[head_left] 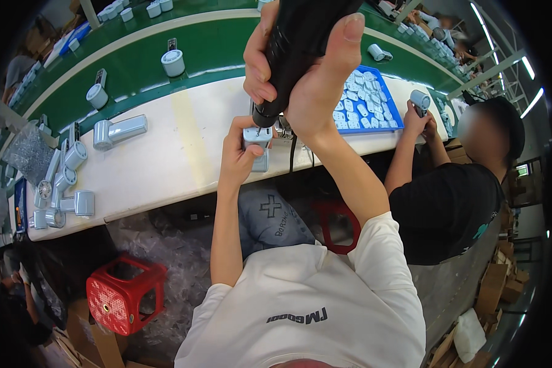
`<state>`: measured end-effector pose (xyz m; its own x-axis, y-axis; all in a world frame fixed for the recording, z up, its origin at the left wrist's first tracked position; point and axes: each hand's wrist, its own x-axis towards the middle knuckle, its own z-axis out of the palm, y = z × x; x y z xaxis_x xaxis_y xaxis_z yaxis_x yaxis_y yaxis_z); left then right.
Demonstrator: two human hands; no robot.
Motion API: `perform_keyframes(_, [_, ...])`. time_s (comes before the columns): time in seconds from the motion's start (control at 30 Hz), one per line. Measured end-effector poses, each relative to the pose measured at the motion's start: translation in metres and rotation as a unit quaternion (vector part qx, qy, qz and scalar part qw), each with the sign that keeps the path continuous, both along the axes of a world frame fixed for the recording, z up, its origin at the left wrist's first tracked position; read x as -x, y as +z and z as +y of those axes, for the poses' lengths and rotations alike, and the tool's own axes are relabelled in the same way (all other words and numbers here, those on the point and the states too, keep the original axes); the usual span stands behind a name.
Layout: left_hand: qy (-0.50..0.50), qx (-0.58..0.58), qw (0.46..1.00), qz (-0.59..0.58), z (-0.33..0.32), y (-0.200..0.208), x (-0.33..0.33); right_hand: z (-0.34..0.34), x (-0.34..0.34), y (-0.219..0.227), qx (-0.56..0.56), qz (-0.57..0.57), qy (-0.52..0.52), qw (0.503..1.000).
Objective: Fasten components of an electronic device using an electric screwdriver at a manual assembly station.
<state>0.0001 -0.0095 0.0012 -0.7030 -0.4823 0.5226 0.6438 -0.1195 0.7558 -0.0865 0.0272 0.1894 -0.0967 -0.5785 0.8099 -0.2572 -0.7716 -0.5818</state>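
My right hand (316, 107) is wrapped round a black electric screwdriver (294, 52), its thumb stretched along the body. The tool points down, and its bit meets the end of a light-blue handheld device (259, 136). My left hand (234, 150) grips that device upright at the front edge of the white table (159, 153). Part of its body is hidden behind my left fingers and thumb. Just right of it, a dark cable hangs by the table edge.
A blue tray (391, 98) of small light-blue covers stands right. Several similar devices (75, 156) lie left. Beyond runs a green conveyor (135, 64) carrying more. At right a co-worker (451, 202) holds one device. A red stool (126, 294) stands lower left.
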Motion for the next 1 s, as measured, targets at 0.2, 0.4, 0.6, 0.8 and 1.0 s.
perform_keyframes(0.2, [0.007, 0.004, 1.000, -0.005, -0.002, 0.000, -0.004, 0.015, -0.038, 0.003, -0.178, -0.229, -0.075, 0.954])
perform_keyframes(0.4, [0.020, 0.001, 1.000, -0.005, 0.002, 0.005, -0.005, 0.017, -0.034, -0.004, -0.199, -0.181, -0.097, 0.958])
perform_keyframes(0.6, [0.010, -0.003, 1.000, -0.008, 0.003, 0.004, -0.009, 0.019, -0.037, -0.007, -0.202, -0.179, -0.113, 0.956])
perform_keyframes(0.8, [0.051, 0.003, 0.999, 0.004, 0.004, 0.008, -0.009, 0.014, -0.036, -0.008, -0.125, -0.091, -0.135, 0.979])
perform_keyframes(1.0, [0.108, 0.038, 0.993, -0.018, -0.004, 0.001, -0.015, 0.044, -0.028, -0.016, -0.046, -0.255, 0.076, 0.963])
